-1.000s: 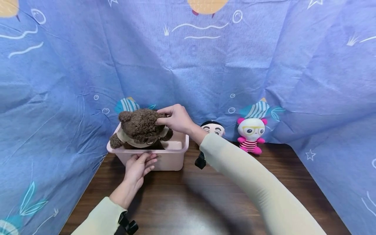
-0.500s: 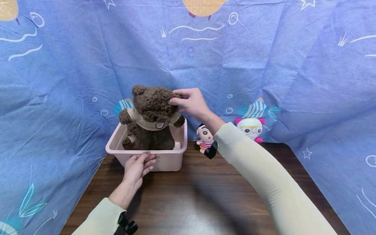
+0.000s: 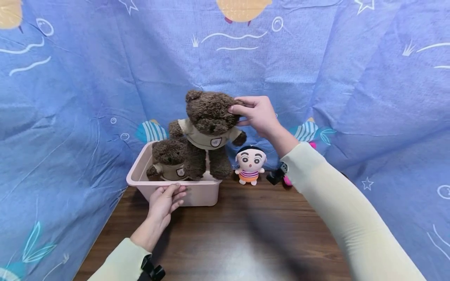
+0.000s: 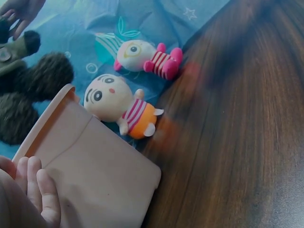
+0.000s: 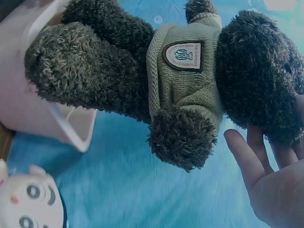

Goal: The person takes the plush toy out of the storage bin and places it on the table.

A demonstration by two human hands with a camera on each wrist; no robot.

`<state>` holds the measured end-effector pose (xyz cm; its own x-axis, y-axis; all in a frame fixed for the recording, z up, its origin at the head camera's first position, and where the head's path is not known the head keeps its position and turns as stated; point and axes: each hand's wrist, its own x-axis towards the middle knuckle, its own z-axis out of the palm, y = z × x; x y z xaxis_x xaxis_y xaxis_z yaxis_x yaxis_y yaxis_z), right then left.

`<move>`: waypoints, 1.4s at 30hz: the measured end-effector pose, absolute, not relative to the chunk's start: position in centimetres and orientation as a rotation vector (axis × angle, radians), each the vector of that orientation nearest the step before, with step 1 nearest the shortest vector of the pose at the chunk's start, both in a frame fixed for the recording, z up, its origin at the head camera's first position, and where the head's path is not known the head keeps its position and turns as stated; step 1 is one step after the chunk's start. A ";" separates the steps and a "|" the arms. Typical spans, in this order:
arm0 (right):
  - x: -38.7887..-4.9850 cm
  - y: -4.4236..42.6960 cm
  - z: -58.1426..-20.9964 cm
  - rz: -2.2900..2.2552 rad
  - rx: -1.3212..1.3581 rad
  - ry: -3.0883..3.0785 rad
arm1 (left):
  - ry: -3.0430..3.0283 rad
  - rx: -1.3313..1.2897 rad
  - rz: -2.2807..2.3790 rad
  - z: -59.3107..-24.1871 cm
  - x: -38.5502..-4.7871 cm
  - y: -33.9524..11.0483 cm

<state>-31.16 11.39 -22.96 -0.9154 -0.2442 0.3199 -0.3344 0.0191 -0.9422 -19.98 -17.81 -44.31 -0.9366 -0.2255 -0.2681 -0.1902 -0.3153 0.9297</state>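
Brown plush takes up the middle of my head view: the big bear [image 3: 208, 136] hangs upright at the right end of the pink bin [image 3: 200, 196], its knitted jumper and badge facing me. I have the right hand [image 3: 258, 115] pinching it by the ear on the right, and both legs dangle at the bin's rim; whether a foot touches, I cannot tell. The left hand [image 3: 163, 205] grips the bin's front rim, thumb at the lip, fingers against the wall just under it. Inside the bin, toward its left, I see the small bear [image 3: 170, 160] in a like jumper, partly hidden by the big bear. Right of the bin, the boy doll [image 3: 250, 164] stands on the dark wood surface [image 3: 225, 234] in orange shorts. My left wrist view adds the panda [image 4: 149, 59], pink and white, beyond the boy doll, near the blue backdrop [image 3: 246, 70]
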 end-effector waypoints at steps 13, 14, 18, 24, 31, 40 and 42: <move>-29.7 19.1 -24.3 2.038 0.453 -2.212 | -1.815 0.553 -2.471 -44.7 -19.7 -18.2; -29.5 19.7 -24.4 2.037 0.441 -2.207 | -1.814 0.551 -2.474 -44.7 -19.7 -18.2; -28.8 21.8 -24.9 2.033 0.398 -2.206 | -1.810 0.544 -2.480 -44.7 -19.6 -18.3; -27.9 24.0 -26.2 1.917 0.372 -2.310 | -1.801 0.534 -2.490 -44.4 -19.5 -18.4; -27.3 25.0 -29.9 1.795 0.369 -2.480 | -1.803 0.532 -2.494 -44.2 -19.6 -18.3; -26.6 25.2 -35.4 1.801 0.373 -2.587 | -1.815 0.535 -2.497 -44.2 -19.8 -17.9; -26.4 25.1 -36.3 1.815 0.361 -2.609 | -1.815 0.533 -2.498 -44.2 -19.9 -17.8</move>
<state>-26.36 25.13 -36.25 -0.9729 -0.2165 0.0814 -0.1516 0.3311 -0.9313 -19.90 -17.82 -44.18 -0.9421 -0.2036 -0.2665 -0.1905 -0.3293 0.9248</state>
